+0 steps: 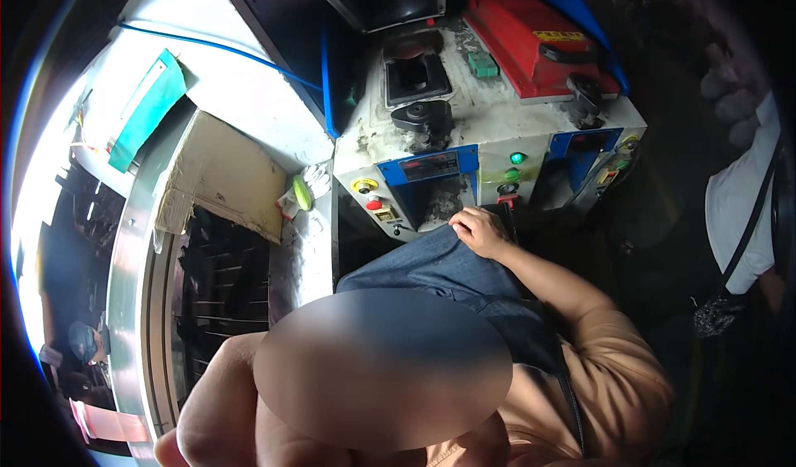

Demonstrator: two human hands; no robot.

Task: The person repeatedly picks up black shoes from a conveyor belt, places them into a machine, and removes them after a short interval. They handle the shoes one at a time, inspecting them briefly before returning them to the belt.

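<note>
Right hand (479,233) on the trousers (414,261), fingers loosely curled; whether they pinch the fabric cannot be told. Left hand (222,388), large in the foreground, is partly blurred — its grip cannot be determined. The trousers lie just before the machine (510,119) — probably soft, light, hardly slippery or fragile, best grasped at a fold.

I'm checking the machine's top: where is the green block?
In the head view, the green block lies on the machine, upper right of centre, between the dark opening and red cover, beyond the right hand.
</note>
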